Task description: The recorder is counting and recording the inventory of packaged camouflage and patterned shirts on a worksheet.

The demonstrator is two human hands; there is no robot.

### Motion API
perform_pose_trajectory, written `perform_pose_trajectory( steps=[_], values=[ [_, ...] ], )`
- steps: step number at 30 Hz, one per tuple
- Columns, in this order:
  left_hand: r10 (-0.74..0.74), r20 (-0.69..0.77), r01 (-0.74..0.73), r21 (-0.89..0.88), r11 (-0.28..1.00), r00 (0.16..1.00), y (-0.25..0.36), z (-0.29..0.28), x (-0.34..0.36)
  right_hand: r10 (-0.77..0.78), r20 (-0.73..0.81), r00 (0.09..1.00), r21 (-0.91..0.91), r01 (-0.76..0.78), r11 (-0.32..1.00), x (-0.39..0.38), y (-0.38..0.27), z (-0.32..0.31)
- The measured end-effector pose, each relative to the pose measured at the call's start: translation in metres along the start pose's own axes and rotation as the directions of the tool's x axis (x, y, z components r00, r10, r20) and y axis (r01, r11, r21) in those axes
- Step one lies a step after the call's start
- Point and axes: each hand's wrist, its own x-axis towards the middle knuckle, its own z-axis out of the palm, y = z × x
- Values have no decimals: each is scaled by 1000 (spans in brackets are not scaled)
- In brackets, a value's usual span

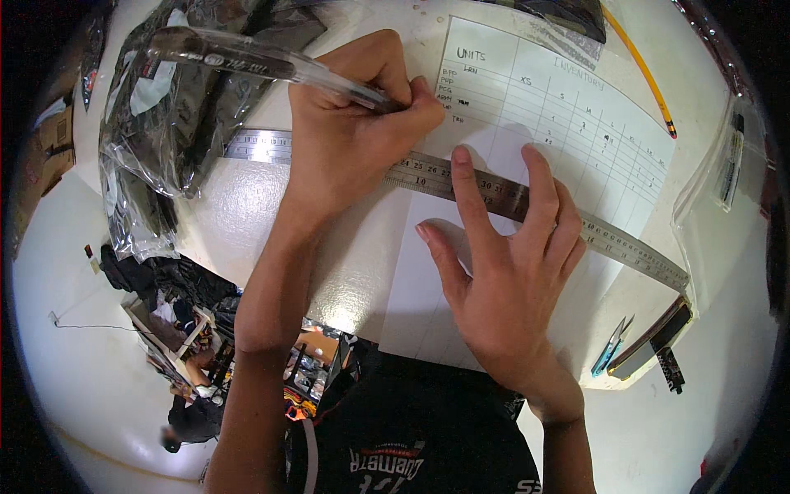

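While the left hand [354, 123] curls closed around a clear-barrelled pen [263, 64], the right hand [510, 276] lies palm down, fingers spread, gripping nothing and pressing on a steel ruler [428, 177] and a gridded sheet of paper [605, 140]. The sheet lies on a white worktop [239, 206], under both the ruler and the right hand. The pen's tip is hidden by the fingers, so whether it touches the paper cannot be told.

The ruler could swivel, since the right hand bears on its middle and both ends look free; a bump from the left wrist above it might be enough. Were the right hand to ease its pressure, the sheet could slip too. Fresh ink might smear under a dragging hand. Blue-handled snips [607, 356] lie near the worktop's edge, where the right forearm could knock them off.

At upper left, clear plastic bags [136, 226] hold dark cloth [152, 156]. At far right, a clear pouch [699, 202] seems to contain a pen-shaped item [731, 160]. Beyond the worktop, a cardboard box [56, 142] hides its contents.
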Motion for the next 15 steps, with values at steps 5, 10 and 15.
perform_pose_trajectory(
  steps=[5, 10, 15],
  values=[
    [87, 111, -96, 77, 992, 990, -4, -7, 1, -2, -14, 1000, 1, 2, 1000, -1, 0, 1],
    [122, 124, -132, 76, 988, 985, -7, -8, 1, -2, 0, 1000, 1, 2, 1000, 0, 0, -1],
    [117, 130, -122, 35, 992, 985, -6, -6, 3, -11, -5, 1000, 9, 11, 1000, 0, 0, -1]
  ],
)
